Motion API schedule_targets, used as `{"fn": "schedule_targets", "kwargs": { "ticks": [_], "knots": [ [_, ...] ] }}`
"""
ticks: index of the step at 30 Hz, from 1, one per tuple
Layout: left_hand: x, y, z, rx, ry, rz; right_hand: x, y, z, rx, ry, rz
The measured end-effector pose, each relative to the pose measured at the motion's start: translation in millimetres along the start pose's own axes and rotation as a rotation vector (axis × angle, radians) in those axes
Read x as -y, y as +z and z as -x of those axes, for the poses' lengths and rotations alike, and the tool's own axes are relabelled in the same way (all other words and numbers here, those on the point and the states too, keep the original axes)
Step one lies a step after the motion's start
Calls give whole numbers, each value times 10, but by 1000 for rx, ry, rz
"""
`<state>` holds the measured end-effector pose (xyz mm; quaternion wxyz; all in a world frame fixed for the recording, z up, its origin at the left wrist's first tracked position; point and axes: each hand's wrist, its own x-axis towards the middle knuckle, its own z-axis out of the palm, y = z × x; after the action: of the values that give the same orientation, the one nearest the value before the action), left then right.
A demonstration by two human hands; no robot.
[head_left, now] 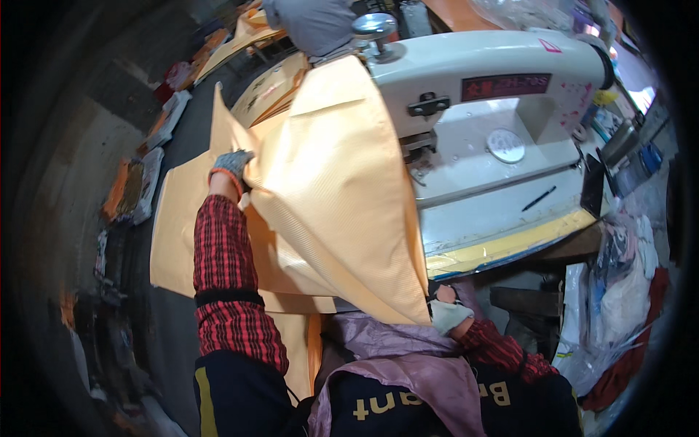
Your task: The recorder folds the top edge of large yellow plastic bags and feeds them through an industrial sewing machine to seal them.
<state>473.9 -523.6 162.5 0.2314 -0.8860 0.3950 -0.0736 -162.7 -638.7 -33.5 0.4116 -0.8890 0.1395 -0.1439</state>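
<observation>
Workshop with a white sewing machine (pixel 437 65), a yellow-orange panel (pixel 335 175) spread at its left between two gloved hands.

Grey-gloved and orange-cuffed, the left hand (pixel 231 164) has its fingers closed on a fold at the panel's left side; the right hand (pixel 450 312), in a pale glove, is at the panel's lower right corner, and whether its fingers grip that corner cannot be told. The panel's right edge runs beside the machine's needle end. More panels (pixel 269 91) lie behind, near a person in grey (pixel 313 25); a black pen (pixel 539 198) rests on the machine bed (pixel 480 222).
</observation>
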Motion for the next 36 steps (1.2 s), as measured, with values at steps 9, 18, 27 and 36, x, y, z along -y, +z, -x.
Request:
{"fn": "schedule_targets", "kwargs": {
  "ticks": [9, 18, 27, 36],
  "knots": [
    [153, -1050, 2462, -1048, -364, 69, 211, -1000, -1296, 434, 269, 332],
    [-230, 1219, 3399, -828, -1099, 2309, -1282, 807, -1157, -70, 23, -212],
    [-943, 1634, 3639, -592, -884, 2775, 8, -137, -800, 275, 102, 62],
    [102, 1687, 4622, -404, -1488, 2265, 528, 371, -587, 794, -107, 351]
  ]
}}
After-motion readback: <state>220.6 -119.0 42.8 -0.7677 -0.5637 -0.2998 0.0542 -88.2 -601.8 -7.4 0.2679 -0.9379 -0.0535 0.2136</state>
